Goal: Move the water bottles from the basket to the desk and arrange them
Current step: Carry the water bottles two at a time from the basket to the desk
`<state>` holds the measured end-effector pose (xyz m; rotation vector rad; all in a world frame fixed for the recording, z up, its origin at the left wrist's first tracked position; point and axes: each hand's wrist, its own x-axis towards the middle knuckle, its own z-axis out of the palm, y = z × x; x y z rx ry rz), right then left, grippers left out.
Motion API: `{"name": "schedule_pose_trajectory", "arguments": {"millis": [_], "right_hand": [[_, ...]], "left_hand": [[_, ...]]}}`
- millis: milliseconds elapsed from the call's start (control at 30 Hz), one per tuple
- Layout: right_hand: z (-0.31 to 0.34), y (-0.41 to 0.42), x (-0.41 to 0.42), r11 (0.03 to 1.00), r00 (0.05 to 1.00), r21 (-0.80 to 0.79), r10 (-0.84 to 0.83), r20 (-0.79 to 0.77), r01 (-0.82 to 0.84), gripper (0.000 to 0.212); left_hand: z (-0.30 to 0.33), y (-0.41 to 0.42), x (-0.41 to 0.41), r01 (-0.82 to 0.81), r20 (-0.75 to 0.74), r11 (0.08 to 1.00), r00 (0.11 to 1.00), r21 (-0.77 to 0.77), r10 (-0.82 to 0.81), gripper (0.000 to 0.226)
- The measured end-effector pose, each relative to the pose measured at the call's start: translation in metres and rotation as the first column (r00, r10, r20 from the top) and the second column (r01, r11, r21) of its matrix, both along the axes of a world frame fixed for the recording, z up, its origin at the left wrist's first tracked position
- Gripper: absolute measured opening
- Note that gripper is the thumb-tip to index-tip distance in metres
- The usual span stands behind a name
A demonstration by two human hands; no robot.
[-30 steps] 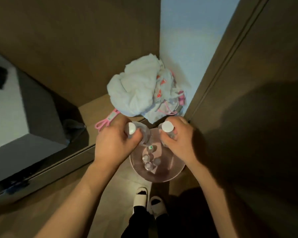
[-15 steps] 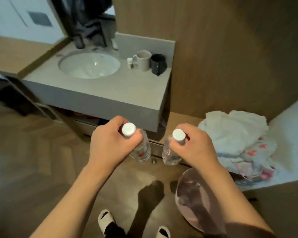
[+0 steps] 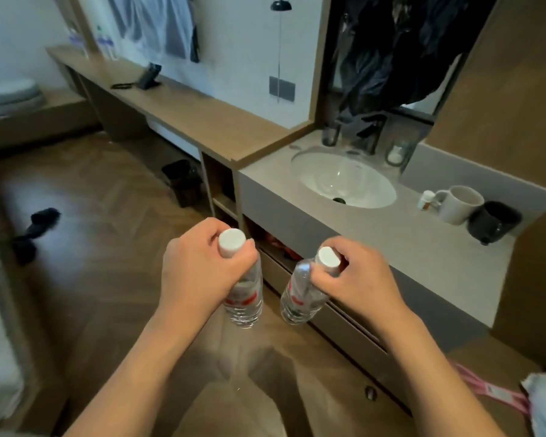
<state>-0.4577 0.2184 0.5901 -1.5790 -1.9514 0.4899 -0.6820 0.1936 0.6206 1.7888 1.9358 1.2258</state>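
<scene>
Two bottles were out of the basket and in transit; neither had reached the bench (image 3: pixel 183 111), which ran toward 11 o'clock. The left hand (image 3: pixel 199 272) gripped the left bottle (image 3: pixel 245 298) at its neck, the right hand (image 3: pixel 356 282) the right bottle (image 3: pixel 297 298). Both hung over the floor, long axes near vertical, caps up, the right one tilted slightly. Setting down and arranging remained, by my judgement.

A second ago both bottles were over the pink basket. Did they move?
Yes. Both bottles, the left one and the right one, were carried away from the basket, now out of view, toward the sink counter, beside the wooden desk.
</scene>
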Motion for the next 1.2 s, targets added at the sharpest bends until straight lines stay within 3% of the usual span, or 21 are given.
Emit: {"name": "schedule_pose_trajectory", "arguments": {"millis": [167,367,700,967,1067,1200], "right_hand": [[0.001,0.064,-0.076,0.998,0.998,0.009,0.063,-0.022,-0.063,0.017],[-0.018,0.16,-0.151,0.987,0.987,-0.05,0.154,0.053,-0.152,0.016],[-0.017,0.382,-0.299,0.927,0.929,-0.054,0.37,-0.029,-0.371,0.021],[0.01,0.53,-0.425,0.881,0.878,0.057,0.472,-0.076,-0.469,0.03],[0.008,0.585,-0.48,0.88,0.874,0.063,0.475,-0.105,-0.471,0.026],[-0.002,0.653,-0.565,0.866,0.86,0.04,0.5,-0.103,-0.499,0.016]], "left_hand": [[0.001,0.057,-0.073,-0.079,0.083,0.997,0.994,0.017,0.077,0.022],[-0.032,0.142,-0.147,-0.184,0.221,0.979,0.955,-0.082,0.198,0.019],[-0.017,0.326,-0.287,-0.271,0.082,0.962,0.959,-0.027,0.272,0.022],[0.017,0.454,-0.405,-0.419,0.212,0.904,0.894,0.083,0.394,0.021],[0.005,0.501,-0.458,-0.448,0.283,0.892,0.865,0.063,0.414,0.02],[-0.005,0.563,-0.54,-0.439,0.263,0.897,0.872,0.047,0.412,0.018]]}}
